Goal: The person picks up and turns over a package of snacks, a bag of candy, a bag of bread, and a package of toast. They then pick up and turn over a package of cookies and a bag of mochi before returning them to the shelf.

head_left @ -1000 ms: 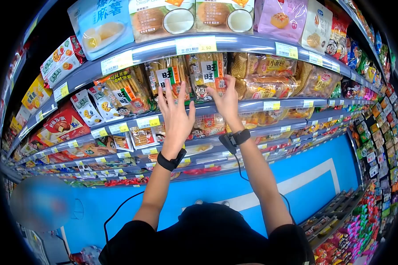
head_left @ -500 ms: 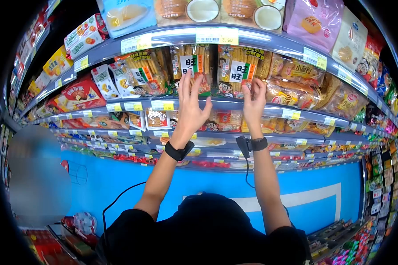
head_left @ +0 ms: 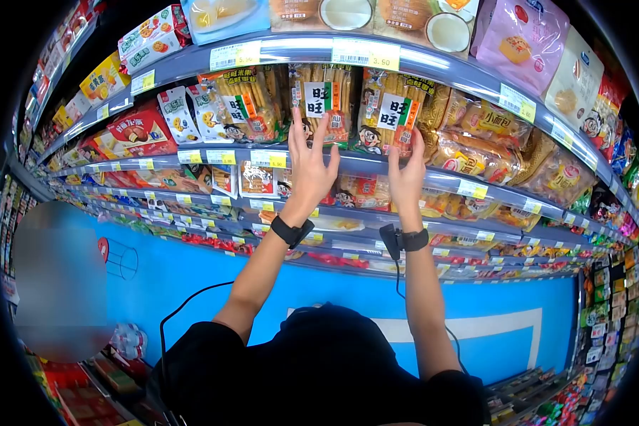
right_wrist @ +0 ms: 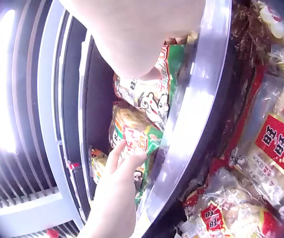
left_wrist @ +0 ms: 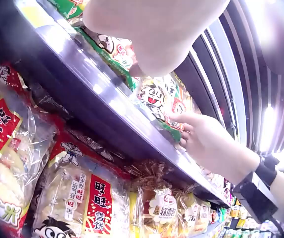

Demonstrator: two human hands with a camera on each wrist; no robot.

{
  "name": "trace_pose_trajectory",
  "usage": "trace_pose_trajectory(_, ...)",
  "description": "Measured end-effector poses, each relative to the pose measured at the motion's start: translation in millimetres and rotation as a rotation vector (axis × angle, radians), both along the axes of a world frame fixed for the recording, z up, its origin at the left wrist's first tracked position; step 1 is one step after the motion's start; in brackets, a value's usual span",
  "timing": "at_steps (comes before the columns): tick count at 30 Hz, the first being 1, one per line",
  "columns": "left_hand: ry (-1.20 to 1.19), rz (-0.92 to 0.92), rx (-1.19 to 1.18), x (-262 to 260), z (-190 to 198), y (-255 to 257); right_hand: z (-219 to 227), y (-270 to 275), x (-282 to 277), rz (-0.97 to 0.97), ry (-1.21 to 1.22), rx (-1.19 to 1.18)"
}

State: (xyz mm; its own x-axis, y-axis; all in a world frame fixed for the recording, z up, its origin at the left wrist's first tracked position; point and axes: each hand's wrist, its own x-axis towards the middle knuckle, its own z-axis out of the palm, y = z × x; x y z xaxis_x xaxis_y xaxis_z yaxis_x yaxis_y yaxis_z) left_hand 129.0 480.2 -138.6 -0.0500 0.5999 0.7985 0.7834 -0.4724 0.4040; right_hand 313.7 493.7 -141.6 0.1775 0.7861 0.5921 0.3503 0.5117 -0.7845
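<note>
Two clear bags of rice crackers with white labels stand upright on the shelf, a dark gap between them. My left hand [head_left: 312, 172] is at the middle rice cracker bag [head_left: 317, 98], its fingers straight and fingertips against the lower front. At the right rice cracker bag [head_left: 390, 111], which leans a little, my right hand [head_left: 407, 179] holds the lower right corner between thumb and fingers. The left wrist view shows those right fingers [left_wrist: 183, 131] curled at the bag's bottom edge. In the right wrist view the left fingers [right_wrist: 116, 154] touch the other bag's front.
Another rice cracker bag [head_left: 240, 106] leans to the left, and packs of small bread [head_left: 468, 153] lie to the right. A shelf rail with price tags [head_left: 472, 189] runs below the hands. The upper shelf edge [head_left: 305, 50] overhangs the bags. A blurred person [head_left: 60, 284] stands at left.
The right rice cracker bag has shifted right, away from the middle one, and a gap has opened between them. My right hand has moved right with it. The head view has turned slightly.
</note>
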Motion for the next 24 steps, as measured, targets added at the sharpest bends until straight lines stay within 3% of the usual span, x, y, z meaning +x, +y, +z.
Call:
trace_pose_trajectory(2,0.041,0.055,0.006,-3,-4,-2,-11,-1,-3,-0.144,-0.055,0.169)
trace_pose_trajectory(7,0.005,0.087,0.014,-15,-9,-19,-19,-17,-6,-0.155,-0.022,0.172)
trace_pose_trajectory(13,-0.198,0.224,0.107,-61,-17,-32,-25,-43,-10,-0.364,0.017,0.252)
trace_pose_trajectory(15,-0.39,0.278,0.202,-78,-12,-21,-40,-53,-16,-0.355,-0.001,0.251)
trace_pose_trajectory(17,-0.376,0.303,0.189,-91,-8,-9,-51,-62,-29,-0.344,-0.017,0.249)
trace_pose_trajectory(19,-0.206,0.284,0.123,-95,-4,1,-57,-72,-47,-0.246,0.015,0.201)
trace_pose_trajectory(24,-0.055,0.374,0.108,-92,11,8,-83,-82,-70,-0.093,0.055,0.051)
